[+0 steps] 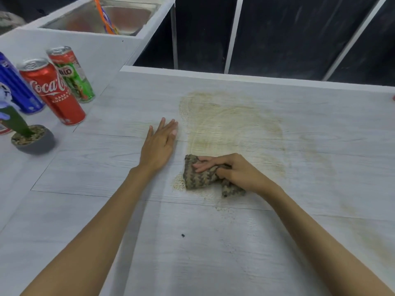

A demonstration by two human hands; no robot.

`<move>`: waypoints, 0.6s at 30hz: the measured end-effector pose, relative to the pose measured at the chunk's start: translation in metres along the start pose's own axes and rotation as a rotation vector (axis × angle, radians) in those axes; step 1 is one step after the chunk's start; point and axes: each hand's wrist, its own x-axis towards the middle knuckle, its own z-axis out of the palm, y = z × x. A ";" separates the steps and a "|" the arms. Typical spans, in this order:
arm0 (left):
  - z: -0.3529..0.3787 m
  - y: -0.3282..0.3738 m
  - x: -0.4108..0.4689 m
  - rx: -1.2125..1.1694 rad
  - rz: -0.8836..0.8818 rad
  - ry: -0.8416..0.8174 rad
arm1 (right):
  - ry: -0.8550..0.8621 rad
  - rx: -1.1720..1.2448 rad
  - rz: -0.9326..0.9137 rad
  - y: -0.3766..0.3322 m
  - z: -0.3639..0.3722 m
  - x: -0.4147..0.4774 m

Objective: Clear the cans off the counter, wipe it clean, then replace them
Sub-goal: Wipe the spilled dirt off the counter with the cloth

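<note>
— What lies nearest on the tabletop (pixel 213 253)?

— A small dark speck (pixel 183 235), between the two forearms.

— And the right hand (pixel 239 169)?

— It grips a bunched brown-patterned cloth (pixel 196 178) and presses it down on the tabletop. Two fingers (pixel 203 166) lie stretched across the top of the cloth, and the thumb and the rest curl round the gathered part. Crumbly residue sits at the cloth's near and left edges.

— The left hand (pixel 159 144)?

— Released, holding nothing. It lies palm down and flat on the tabletop, fingers straight and close together, just left of the cloth and a little beyond it.

— What is past the hands?

— A wide yellowish smear (pixel 230 124), streaked in arcs and reaching toward the far edge.

— Where are the cans?

— Well off to the left, grouped near a small potted plant (pixel 32 139): a red Coca-Cola can (pixel 53 92), a green Milo can (pixel 71 74) just behind it, and a blue can (pixel 17 86) at the frame edge. Farthest back is a steel sink (pixel 102 16).
</note>
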 end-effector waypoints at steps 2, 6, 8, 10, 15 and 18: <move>-0.005 0.004 -0.005 -0.064 -0.005 -0.024 | -0.002 0.044 0.018 -0.004 -0.014 -0.010; -0.010 0.006 -0.026 -0.083 0.010 -0.044 | 0.380 0.264 0.043 -0.004 -0.058 -0.008; -0.009 0.003 -0.038 -0.066 -0.022 -0.055 | 0.542 0.200 0.083 0.003 -0.072 0.003; -0.008 0.001 -0.047 -0.027 -0.036 -0.051 | 0.545 0.022 0.139 0.011 -0.068 0.017; -0.006 0.001 -0.061 -0.043 -0.018 -0.069 | 0.434 -0.413 0.141 0.011 -0.014 0.030; -0.005 0.003 -0.069 -0.036 0.002 -0.096 | 0.373 -0.355 0.071 0.000 0.019 0.019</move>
